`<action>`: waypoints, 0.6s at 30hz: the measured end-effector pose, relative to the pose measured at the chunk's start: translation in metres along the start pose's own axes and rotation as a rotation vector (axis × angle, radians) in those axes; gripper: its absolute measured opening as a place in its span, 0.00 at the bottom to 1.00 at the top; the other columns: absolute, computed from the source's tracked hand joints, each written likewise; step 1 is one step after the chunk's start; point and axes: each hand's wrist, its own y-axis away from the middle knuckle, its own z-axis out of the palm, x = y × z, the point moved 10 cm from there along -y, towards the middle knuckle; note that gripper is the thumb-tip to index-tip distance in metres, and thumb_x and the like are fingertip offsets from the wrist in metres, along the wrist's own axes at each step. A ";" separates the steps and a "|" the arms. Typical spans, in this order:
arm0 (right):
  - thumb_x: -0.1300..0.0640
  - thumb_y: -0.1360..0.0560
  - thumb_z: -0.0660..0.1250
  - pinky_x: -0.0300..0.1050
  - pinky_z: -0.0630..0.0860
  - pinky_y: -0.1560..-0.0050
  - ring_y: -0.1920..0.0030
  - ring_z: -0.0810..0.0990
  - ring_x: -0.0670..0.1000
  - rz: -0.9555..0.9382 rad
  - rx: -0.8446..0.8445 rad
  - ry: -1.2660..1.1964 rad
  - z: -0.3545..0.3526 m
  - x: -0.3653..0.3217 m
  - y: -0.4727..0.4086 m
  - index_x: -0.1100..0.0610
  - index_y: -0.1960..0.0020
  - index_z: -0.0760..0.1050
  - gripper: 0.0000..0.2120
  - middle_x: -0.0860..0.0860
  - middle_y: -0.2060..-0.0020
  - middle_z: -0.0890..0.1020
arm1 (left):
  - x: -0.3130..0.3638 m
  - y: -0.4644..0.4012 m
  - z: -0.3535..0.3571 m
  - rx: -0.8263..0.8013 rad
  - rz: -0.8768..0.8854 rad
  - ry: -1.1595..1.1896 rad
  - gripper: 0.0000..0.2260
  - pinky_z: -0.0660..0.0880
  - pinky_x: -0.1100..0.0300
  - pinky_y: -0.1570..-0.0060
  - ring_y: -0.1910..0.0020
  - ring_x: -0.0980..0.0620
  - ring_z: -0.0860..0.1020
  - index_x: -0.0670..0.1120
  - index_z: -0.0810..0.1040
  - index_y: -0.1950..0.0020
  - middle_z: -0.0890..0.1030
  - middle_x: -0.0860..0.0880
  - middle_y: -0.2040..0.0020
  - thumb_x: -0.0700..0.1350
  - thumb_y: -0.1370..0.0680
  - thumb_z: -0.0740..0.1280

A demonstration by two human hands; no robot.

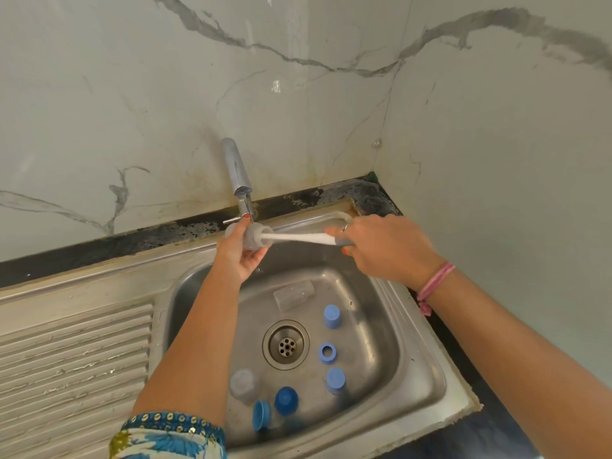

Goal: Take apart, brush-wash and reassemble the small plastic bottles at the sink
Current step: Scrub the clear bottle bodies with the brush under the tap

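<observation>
Left hand (239, 251) wrapped round a clear bottle (249, 238), held sideways under the faucet (239, 175) above the sink (427, 369). Brush (298, 238) entered at the mouth; right hand (381, 248) clamped on its handle. Best done with straight strokes along the bottle's axis, bottle kept firm. Room: open basin below; faucet close behind, wall close on the right. Second clear bottle (294, 294), third (243, 385) and blue caps (332, 316) loose on the basin floor.

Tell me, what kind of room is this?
Most likely a home kitchen: a stainless steel sink with a ribbed draining board, a chrome tap at the back, and white marble-patterned wall tiles above a dark counter edge.
</observation>
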 end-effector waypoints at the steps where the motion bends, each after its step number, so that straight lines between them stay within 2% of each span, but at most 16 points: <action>1: 0.56 0.20 0.57 0.44 0.63 0.69 0.69 0.68 0.50 0.010 0.000 -0.005 0.000 0.001 0.001 0.43 0.30 0.68 0.20 0.51 0.54 0.76 | 0.000 0.000 0.001 -0.010 -0.001 0.007 0.25 0.80 0.55 0.70 0.48 0.43 0.81 0.43 0.71 0.36 0.76 0.39 0.42 0.48 0.28 0.75; 5: 0.55 0.19 0.57 0.44 0.64 0.69 0.68 0.69 0.50 -0.008 -0.053 -0.050 0.015 -0.007 0.004 0.44 0.28 0.65 0.20 0.51 0.55 0.76 | -0.003 0.003 0.004 -0.027 0.006 -0.007 0.24 0.81 0.53 0.67 0.47 0.42 0.80 0.44 0.72 0.37 0.76 0.40 0.41 0.47 0.28 0.76; 8: 0.55 0.18 0.56 0.43 0.65 0.69 0.69 0.67 0.48 0.035 -0.046 -0.066 0.019 -0.003 0.007 0.44 0.25 0.60 0.23 0.52 0.54 0.75 | -0.012 0.004 0.005 -0.041 -0.007 0.008 0.24 0.81 0.53 0.69 0.47 0.41 0.80 0.43 0.71 0.36 0.76 0.39 0.42 0.45 0.28 0.76; 11: 0.54 0.18 0.55 0.42 0.63 0.70 0.66 0.70 0.49 -0.017 -0.102 -0.102 0.027 -0.012 0.011 0.43 0.24 0.59 0.23 0.51 0.51 0.77 | -0.013 -0.001 -0.006 0.015 -0.006 0.015 0.26 0.81 0.52 0.68 0.48 0.41 0.80 0.44 0.71 0.35 0.76 0.39 0.41 0.46 0.29 0.77; 15: 0.52 0.18 0.55 0.41 0.63 0.69 0.63 0.71 0.49 0.011 -0.117 -0.137 0.028 -0.002 0.013 0.42 0.24 0.59 0.23 0.50 0.49 0.77 | -0.008 -0.005 -0.017 0.045 0.007 0.041 0.30 0.81 0.50 0.66 0.48 0.40 0.81 0.44 0.70 0.34 0.75 0.38 0.40 0.46 0.31 0.78; 18: 0.52 0.18 0.56 0.41 0.62 0.70 0.66 0.70 0.47 -0.015 -0.149 -0.159 0.030 -0.004 0.016 0.42 0.25 0.60 0.22 0.48 0.55 0.74 | -0.006 -0.004 -0.022 0.057 0.017 -0.007 0.28 0.82 0.50 0.65 0.49 0.41 0.80 0.45 0.70 0.34 0.75 0.39 0.41 0.47 0.30 0.77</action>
